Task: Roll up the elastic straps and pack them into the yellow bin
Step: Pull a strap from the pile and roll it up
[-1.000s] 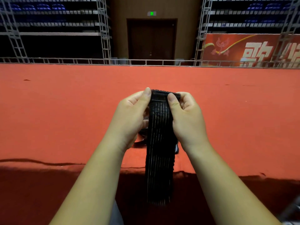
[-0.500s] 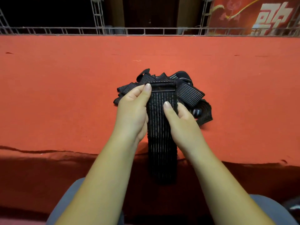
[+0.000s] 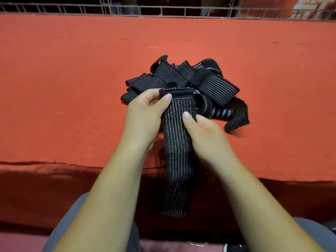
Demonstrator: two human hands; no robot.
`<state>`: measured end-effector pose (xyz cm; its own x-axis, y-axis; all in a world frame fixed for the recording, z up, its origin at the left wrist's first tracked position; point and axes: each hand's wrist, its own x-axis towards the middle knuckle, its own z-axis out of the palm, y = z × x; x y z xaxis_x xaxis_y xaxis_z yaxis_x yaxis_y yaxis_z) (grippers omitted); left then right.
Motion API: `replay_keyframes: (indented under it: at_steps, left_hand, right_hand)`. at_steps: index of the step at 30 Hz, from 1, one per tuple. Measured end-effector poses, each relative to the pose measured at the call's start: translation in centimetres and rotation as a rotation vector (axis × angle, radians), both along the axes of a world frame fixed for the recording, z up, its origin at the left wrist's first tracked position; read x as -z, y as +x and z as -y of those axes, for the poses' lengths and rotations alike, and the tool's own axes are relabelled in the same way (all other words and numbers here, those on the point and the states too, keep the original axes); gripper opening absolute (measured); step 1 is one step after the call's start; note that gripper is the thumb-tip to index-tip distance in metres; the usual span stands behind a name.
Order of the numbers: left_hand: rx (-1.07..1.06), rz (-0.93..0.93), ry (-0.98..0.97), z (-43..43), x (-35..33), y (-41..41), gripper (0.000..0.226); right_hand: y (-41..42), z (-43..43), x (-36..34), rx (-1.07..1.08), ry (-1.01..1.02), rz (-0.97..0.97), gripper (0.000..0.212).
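On my left, the left hand (image 3: pixel 145 115) has its grip closed on the strap (image 3: pixel 177 142), with thumb and curled fingers pinching the dark fastening band at its top end. This strap is black with thin pale lines. It runs flat from that end toward me, crosses the front edge of the red worktop (image 3: pixel 63 88) and hangs down between my grey trousers (image 3: pixel 72 224). The right hand (image 3: pixel 207 137) grips the strap's right edge lower down, thumb pressed on top and fingers curled beneath. Behind both hands and spreading to the right, the pile of straps (image 3: pixel 209 82) lies loose on the worktop. A metal railing (image 3: pixel 163 10) runs along the far side.
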<state>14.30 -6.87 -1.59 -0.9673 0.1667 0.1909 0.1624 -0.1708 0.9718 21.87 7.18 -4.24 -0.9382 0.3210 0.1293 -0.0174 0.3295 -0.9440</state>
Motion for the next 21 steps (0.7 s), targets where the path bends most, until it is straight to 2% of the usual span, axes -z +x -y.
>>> replay_keyframes:
  at_steps: [2, 7, 12, 15, 21]
  left_hand:
    - [0.007, 0.004, -0.012, 0.3, 0.1, 0.2, 0.009]
    - [0.120, -0.006, -0.022, 0.7, 0.4, 1.4, 0.014]
    - [0.218, -0.058, -0.090, 1.4, 0.6, 2.5, 0.023]
    - [0.223, -0.101, -0.121, 1.8, 0.3, 2.8, 0.015]
    - [0.215, -0.147, -0.104, 1.9, 0.8, 2.8, 0.014]
  right_hand:
    - [0.3, -0.3, -0.1, -0.049, -0.033, 0.023, 0.055]
    - [1.0, -1.5, -1.1, -0.077, -0.256, -0.119, 0.013]
    - [1.2, -2.2, -1.4, -0.089, -0.172, -0.220, 0.022]
    - [1.1, -2.0, -1.2, -0.077, -0.126, -0.229, 0.026]
    - [1.1, -2.1, -0.8, -0.111, -0.145, -0.183, 0.017]
